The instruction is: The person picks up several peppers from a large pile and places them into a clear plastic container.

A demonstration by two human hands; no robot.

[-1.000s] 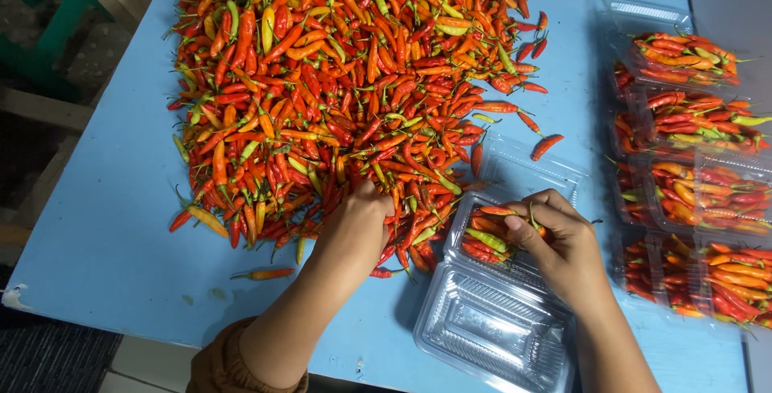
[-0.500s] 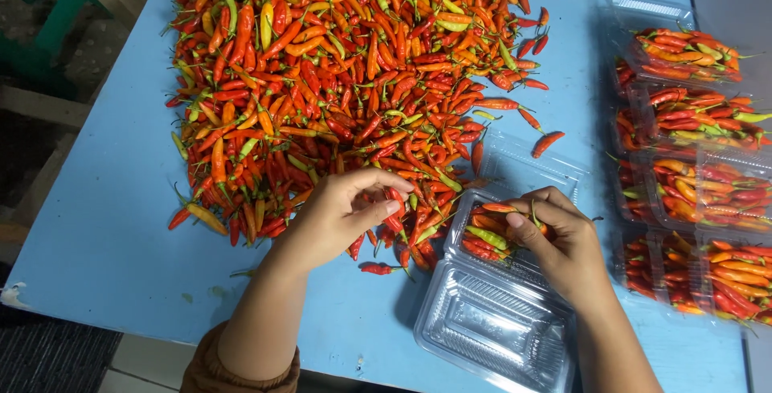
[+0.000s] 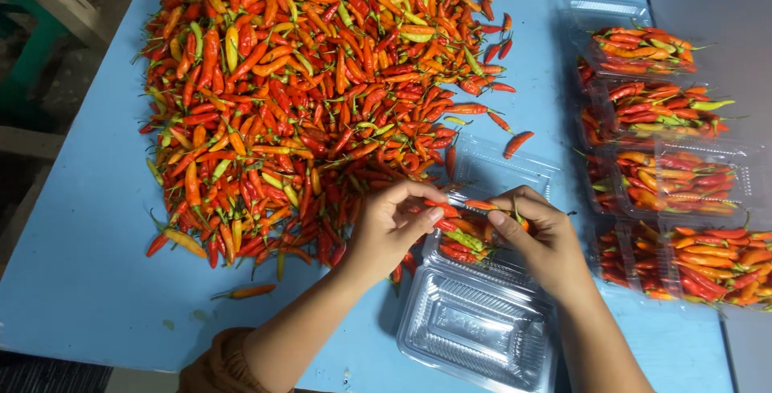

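Nearest the camera, an open clear plastic clamshell box (image 3: 480, 325) lay on the blue table (image 3: 88, 280), its empty lid half toward the person and its tray half under the two hands. The left hand (image 3: 392, 228) had its fingers curled together around a small bunch of chillies (image 3: 438, 209), pinching them over the tray. Just beside it, the right hand (image 3: 540, 236) pinched one orange-red chilli (image 3: 482, 205) between thumb and forefinger, its tip almost meeting the left hand's fingertips. Directly beneath both grips, a few red and green chillies (image 3: 462, 242) already lay in the tray. A brown sleeve (image 3: 211, 365) showed at the left forearm.

Left of and beyond the hands spread a large heap of chillies (image 3: 305, 95), red, orange, yellow and green, its near edge touching the left hand. A single orange chilli (image 3: 245, 291) lay apart from the heap, to the left of the left wrist. Another loose chilli (image 3: 517, 144) lay just beyond the tray.

To the right of the right hand, well apart from the heap, stood filled clamshell boxes (image 3: 663, 160) in a row running away from the person, all closed and packed with chillies.
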